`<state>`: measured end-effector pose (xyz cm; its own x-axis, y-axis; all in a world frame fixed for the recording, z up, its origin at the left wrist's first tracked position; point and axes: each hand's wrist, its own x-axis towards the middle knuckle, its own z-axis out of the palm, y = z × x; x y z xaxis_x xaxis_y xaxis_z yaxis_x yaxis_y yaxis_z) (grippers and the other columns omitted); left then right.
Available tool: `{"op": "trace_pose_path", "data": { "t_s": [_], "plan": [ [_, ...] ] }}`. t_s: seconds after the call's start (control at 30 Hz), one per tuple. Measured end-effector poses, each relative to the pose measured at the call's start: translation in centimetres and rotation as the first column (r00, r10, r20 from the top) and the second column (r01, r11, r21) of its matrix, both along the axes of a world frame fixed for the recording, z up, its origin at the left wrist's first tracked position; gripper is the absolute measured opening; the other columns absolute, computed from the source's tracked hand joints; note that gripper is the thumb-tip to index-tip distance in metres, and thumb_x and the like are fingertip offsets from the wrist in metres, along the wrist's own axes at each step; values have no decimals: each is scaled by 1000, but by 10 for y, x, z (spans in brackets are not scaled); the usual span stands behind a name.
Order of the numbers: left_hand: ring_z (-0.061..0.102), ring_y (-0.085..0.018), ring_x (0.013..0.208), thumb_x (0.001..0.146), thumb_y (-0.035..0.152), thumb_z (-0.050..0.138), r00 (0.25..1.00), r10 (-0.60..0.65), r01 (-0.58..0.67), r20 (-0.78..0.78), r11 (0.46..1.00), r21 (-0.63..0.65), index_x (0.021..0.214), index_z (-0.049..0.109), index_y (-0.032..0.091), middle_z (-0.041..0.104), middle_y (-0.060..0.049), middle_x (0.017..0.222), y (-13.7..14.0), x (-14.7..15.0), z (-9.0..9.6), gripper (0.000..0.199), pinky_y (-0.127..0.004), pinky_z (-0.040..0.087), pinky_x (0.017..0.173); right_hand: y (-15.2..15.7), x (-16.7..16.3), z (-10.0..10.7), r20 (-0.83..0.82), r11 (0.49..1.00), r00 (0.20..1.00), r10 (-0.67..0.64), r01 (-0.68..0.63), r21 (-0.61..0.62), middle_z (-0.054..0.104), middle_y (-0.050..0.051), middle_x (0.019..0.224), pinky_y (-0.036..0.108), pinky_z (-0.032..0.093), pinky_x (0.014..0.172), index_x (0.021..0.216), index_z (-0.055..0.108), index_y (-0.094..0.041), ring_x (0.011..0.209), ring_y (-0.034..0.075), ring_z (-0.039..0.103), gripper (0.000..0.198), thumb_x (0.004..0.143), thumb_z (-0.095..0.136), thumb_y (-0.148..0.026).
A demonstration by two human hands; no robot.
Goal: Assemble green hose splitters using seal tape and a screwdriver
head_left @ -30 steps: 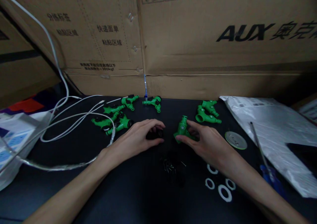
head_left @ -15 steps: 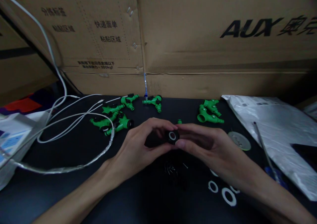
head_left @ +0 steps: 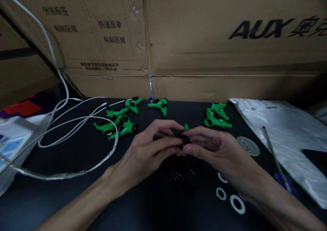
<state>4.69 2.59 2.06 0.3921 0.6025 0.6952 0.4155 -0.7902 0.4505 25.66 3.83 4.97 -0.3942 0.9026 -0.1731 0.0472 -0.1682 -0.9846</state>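
Both my hands meet over the middle of the dark table around a small black round threaded-looking cap [head_left: 186, 139]. My right hand [head_left: 212, 144] pinches its right side between thumb and fingers. My left hand [head_left: 153, 142] is closed from the other side, with its fingertips on or inside the cap's opening; they hide much of it. Just behind the fingers shows the end of a green hose connector [head_left: 186, 126]. Below the hands lie several small screws [head_left: 176, 174]. White ring washers [head_left: 237, 204] rest under my right forearm.
Green hose splitters [head_left: 124, 128] lie at left, with another pair [head_left: 217, 117] at back right. White cables [head_left: 76, 122] loop on the left. A screwdriver [head_left: 273, 152] and plastic mailer [head_left: 286, 135] lie right, near a clear disc [head_left: 247, 145]. A cardboard box [head_left: 191, 43] walls the back.
The cap has turned, so its pale inner ring no longer faces me, and it sits slightly further right. My left fingers have moved in over its opening.
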Motion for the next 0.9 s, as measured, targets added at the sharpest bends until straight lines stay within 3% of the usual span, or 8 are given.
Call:
{"op": "trace_pose_path", "data": {
  "t_s": [0.3, 0.4, 0.5, 0.6, 0.67, 0.73, 0.77, 0.9],
  "plan": [
    [67, -11, 95, 90, 13, 76, 995, 91, -94, 45, 992, 87, 106, 71, 20, 58, -3, 117, -5, 0, -2, 18, -23, 65, 85, -1, 1, 0, -101, 999, 994, 35, -39, -36, 80, 3, 90, 30, 62, 83, 99, 76, -20, 85, 18, 77, 36, 74, 90, -41],
    [67, -15, 102, 81, 22, 86, 986, 137, -140, 95, 990, 23, 105, 67, 20, 60, -4, 120, -5, 1, 1, 31, -29, 65, 90, -1, 3, -1, -96, 997, 994, 49, -55, -61, 80, 4, 97, 30, 61, 87, 105, 77, -20, 90, 17, 76, 36, 77, 88, -41],
    [68, -19, 111, 81, 27, 87, 996, 72, -67, 60, 995, -71, 122, 63, 20, 64, -7, 125, -2, 1, 1, 48, -32, 62, 97, -3, 2, -2, -66, 996, 995, 69, -73, -58, 80, 6, 98, 31, 59, 90, 107, 78, -20, 92, 18, 75, 37, 80, 85, -44],
    [71, -16, 108, 92, 21, 76, 999, 12, -7, 35, 990, -141, 123, 66, 21, 70, -5, 120, 1, 2, -3, 33, -28, 61, 96, 1, 8, 5, -24, 990, 990, 141, -141, -28, 80, 7, 98, 35, 59, 93, 112, 78, -19, 95, 20, 76, 46, 80, 82, -52],
    [73, -16, 102, 92, 21, 76, 997, 52, -38, 62, 978, -205, 122, 67, 22, 74, -4, 116, 4, 2, -7, 32, -26, 61, 90, 11, 24, 14, 181, 985, 976, 118, -138, 106, 80, 9, 102, 37, 60, 92, 120, 76, -19, 97, 22, 77, 57, 81, 77, -60],
    [74, -17, 98, 91, 24, 78, 991, 109, -85, 80, 963, -255, 124, 68, 23, 76, -3, 114, 6, 2, -10, 35, -26, 62, 85, 22, 54, 22, 508, 925, 851, -133, -77, 371, 80, 8, 103, 36, 62, 84, 124, 75, -22, 92, 23, 77, 59, 87, 63, -67],
    [74, -16, 95, 91, 24, 77, 987, 133, -106, 86, 957, -269, 126, 68, 23, 76, -3, 112, 7, 2, -11, 36, -26, 61, 84, 27, 71, 24, 567, 895, 783, -255, -31, 445, 80, 10, 104, 38, 61, 81, 118, 76, -21, 89, 25, 77, 59, 86, 62, -69],
    [70, -12, 81, 93, 19, 74, 984, 155, -124, 93, 953, -277, 130, 67, 24, 74, 2, 94, 7, 3, -11, 38, -22, 59, 77, 37, 139, 7, 703, 831, 525, -479, 15, 555, 73, 13, 69, 41, 52, 59, 75, 75, -19, 62, 29, 68, 48, 75, 70, -66]
  ]
}}
